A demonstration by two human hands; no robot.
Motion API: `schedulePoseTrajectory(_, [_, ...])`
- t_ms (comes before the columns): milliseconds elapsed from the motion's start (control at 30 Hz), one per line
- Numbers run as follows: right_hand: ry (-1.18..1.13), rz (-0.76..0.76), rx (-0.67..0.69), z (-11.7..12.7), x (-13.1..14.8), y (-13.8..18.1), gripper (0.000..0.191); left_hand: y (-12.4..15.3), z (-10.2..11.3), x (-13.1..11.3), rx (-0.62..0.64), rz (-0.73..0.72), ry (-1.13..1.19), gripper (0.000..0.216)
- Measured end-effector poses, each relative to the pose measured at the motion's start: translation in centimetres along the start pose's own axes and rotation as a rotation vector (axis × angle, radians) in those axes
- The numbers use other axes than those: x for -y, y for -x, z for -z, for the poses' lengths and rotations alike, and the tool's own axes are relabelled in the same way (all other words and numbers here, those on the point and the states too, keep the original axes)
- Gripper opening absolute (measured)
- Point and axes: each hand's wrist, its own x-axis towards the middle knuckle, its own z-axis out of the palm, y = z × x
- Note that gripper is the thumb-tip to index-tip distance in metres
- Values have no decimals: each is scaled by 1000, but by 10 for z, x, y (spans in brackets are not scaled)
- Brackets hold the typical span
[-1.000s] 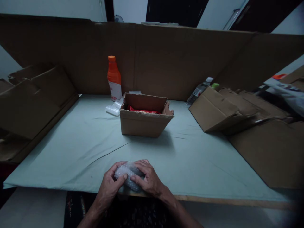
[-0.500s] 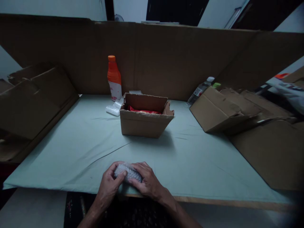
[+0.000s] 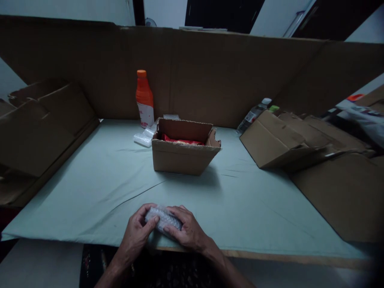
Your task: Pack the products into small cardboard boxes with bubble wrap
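A small bundle of bubble wrap (image 3: 164, 221) lies between my hands at the table's front edge; what is inside it, if anything, cannot be made out. My left hand (image 3: 140, 225) grips its left end, thumb on top. Around the right end curl the fingers of my right hand (image 3: 187, 229), its thumb on the near side. Beyond them stands an open cardboard box (image 3: 183, 160) with a red packet (image 3: 181, 141) inside, mostly hidden by the front wall.
Behind the box are a bubble wrap piece (image 3: 143, 139) and an orange-and-white bottle (image 3: 145, 100). A clear bottle (image 3: 253, 114) leans at the back right beside cardboard boxes (image 3: 276, 140). More cardboard (image 3: 45, 132) stands left. A tall cardboard panel (image 3: 210, 76) closes the back.
Both hands keep hold of the bubble wrap bundle, which has shifted very slightly. Nothing else on the table has moved.
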Motion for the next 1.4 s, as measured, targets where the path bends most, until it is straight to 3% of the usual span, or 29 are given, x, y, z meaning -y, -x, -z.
schedulePoseTrajectory(333, [-20,-6,7,0,1,0,34,-1,7,-2,81,0,-35,51])
schedulePoseTrajectory(433, [-14,-6,-4,-1,0,0,34,0,7,-1,114,-11,-20,43])
schedulePoseTrajectory(700, [5,-30,1,-2,-1,-2,41,0,8,6,32,14,13,42])
schedulePoseTrajectory(900, [3,-43,17,-2,1,-3,32,0,9,3,-21,29,20,40])
schedulePoseTrajectory(1400, [11,-54,-21,0,2,-5,31,-3,13,-1,65,11,47,44])
